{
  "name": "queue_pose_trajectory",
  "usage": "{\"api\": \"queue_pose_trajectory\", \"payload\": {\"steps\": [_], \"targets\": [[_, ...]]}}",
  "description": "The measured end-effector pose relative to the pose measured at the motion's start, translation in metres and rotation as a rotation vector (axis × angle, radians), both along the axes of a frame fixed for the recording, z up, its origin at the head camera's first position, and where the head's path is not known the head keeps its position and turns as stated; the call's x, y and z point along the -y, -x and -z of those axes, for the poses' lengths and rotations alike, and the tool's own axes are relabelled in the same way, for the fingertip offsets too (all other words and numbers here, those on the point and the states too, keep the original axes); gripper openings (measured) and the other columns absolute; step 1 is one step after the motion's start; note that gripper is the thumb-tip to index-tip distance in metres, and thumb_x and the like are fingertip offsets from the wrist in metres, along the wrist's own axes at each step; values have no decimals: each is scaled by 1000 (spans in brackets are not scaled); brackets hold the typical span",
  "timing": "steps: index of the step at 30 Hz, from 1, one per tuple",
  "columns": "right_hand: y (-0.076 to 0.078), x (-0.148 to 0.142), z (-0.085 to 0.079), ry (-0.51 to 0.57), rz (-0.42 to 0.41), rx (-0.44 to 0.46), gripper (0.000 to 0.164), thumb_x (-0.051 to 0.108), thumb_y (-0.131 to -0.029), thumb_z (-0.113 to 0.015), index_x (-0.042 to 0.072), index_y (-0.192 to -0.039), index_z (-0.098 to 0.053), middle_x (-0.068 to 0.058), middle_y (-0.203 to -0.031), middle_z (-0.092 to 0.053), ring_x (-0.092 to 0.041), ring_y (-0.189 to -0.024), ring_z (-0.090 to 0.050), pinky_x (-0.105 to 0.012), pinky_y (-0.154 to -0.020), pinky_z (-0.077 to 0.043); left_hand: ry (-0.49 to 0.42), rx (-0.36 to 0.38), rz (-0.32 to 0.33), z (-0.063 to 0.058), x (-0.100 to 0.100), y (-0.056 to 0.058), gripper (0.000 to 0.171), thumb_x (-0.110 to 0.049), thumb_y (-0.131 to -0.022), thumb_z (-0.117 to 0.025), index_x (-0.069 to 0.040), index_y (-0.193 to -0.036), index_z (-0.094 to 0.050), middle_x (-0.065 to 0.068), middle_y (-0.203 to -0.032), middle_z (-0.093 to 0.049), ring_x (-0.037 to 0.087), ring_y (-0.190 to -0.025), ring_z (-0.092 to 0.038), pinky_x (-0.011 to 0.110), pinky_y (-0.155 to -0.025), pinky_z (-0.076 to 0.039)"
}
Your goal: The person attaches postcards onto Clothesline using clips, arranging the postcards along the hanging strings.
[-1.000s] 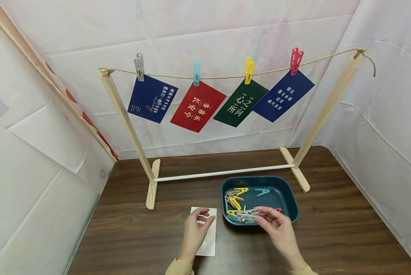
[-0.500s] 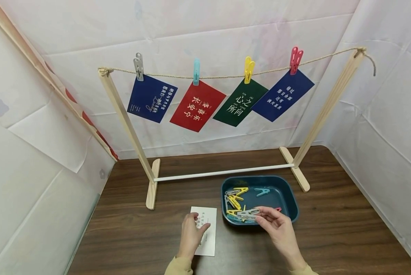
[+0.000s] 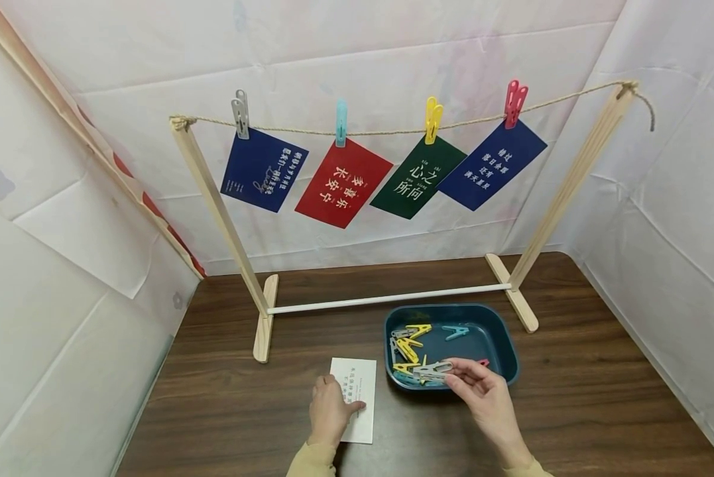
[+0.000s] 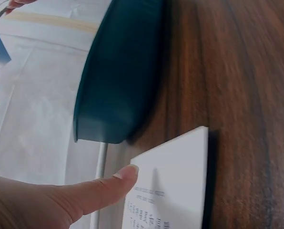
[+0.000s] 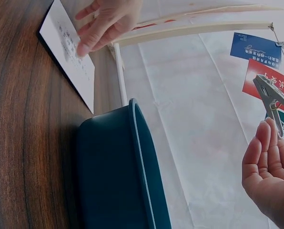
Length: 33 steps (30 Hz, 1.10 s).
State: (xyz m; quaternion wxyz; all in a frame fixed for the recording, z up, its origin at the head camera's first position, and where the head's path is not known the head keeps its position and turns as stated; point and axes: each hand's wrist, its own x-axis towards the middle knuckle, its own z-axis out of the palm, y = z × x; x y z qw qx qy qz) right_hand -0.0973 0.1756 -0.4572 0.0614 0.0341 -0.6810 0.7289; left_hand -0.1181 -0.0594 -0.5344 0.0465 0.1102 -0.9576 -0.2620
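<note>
My left hand (image 3: 328,411) reaches over a white card (image 3: 365,384) with printed text that lies on the table. Its thumb (image 4: 101,193) stretches across the card, with the other fingers near the card's left edge; whether they touch it is hard to tell. With thumb and fingertips, my right hand (image 3: 484,397) pinches a grey clothespin (image 3: 433,371) above the front of a dark teal basin (image 3: 510,344). In the right wrist view, that clothespin (image 5: 270,98) is held up well above the basin's rim. Several yellow, grey and teal clothespins (image 3: 409,350) lie inside the basin.
Behind stands a wooden frame (image 3: 222,218) with a rope (image 3: 392,134) strung between its posts. Clothespins hold a blue card (image 3: 265,171), a red card (image 3: 345,184), a green card (image 3: 419,177) and another blue card (image 3: 492,165) on it. A white rod (image 3: 386,300) joins the feet.
My left hand has moved slightly left and lowered toward the white card, showing more of its printing. My right hand with the clothespin has stayed almost still.
</note>
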Motion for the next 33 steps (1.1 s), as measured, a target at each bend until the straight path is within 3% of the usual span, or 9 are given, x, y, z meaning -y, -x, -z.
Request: {"api": "queue_pose_trajectory", "payload": {"steps": [8,14,21,28,30,31,33], "targets": [[0,-1,4,7,2,1,22,-8,-79,-59,-18,-99,-53,-19,-94,-61,-12,-80,-61,-23,-69,-49,66,-4,-34,4,-1,1,82,-25,-37,-88,18,-95,-50,20,-83,-45,32,-76,-48,45,-61,-45],[-1,-2,6,24,-1,-14,21,-10,-80,-57,-18,-98,-52,-12,-93,-62,-11,-79,-61,-22,-69,-49,73,2,-48,7,-1,1,80,-22,-34,-89,18,-91,-50,25,-89,-45,34,-77,-46,47,-62,-44],[-1,-2,6,5,14,-10,22,-11,-79,-58,-18,-99,-52,-5,-90,-63,-11,-79,-61,-22,-69,-49,85,-30,-53,10,0,4,81,-22,-28,-89,18,-85,-49,23,-81,-44,34,-71,-47,45,-60,-44],[-2,-3,6,8,25,7,22,-8,-79,-60,-17,-98,-53,-4,-90,-63,-11,-79,-61,-23,-68,-49,99,5,-65,11,2,7,74,-21,-28,-90,13,-78,-48,20,-70,-44,34,-65,-49,44,-60,-44],[-1,-4,10,26,20,-18,22,-6,-78,-61,-15,-98,-55,-8,-91,-63,-12,-79,-61,-23,-68,-49,98,13,-70,11,2,8,73,-21,-28,-90,13,-78,-48,19,-69,-45,34,-65,-49,44,-60,-43],[3,-9,28,66,-12,-71,23,-4,-79,-62,-13,-99,-56,-9,-93,-62,-12,-81,-60,-23,-70,-49,96,18,-72,11,3,8,73,-21,-29,-90,13,-78,-48,19,-69,-45,34,-65,-49,44,-60,-43],[8,-15,44,105,-56,-142,23,-5,-80,-60,-10,-102,-57,-13,-95,-61,-14,-82,-60,-23,-70,-49,91,22,-77,11,4,9,72,-20,-29,-89,13,-78,-48,20,-69,-45,33,-66,-49,44,-60,-43]]}}
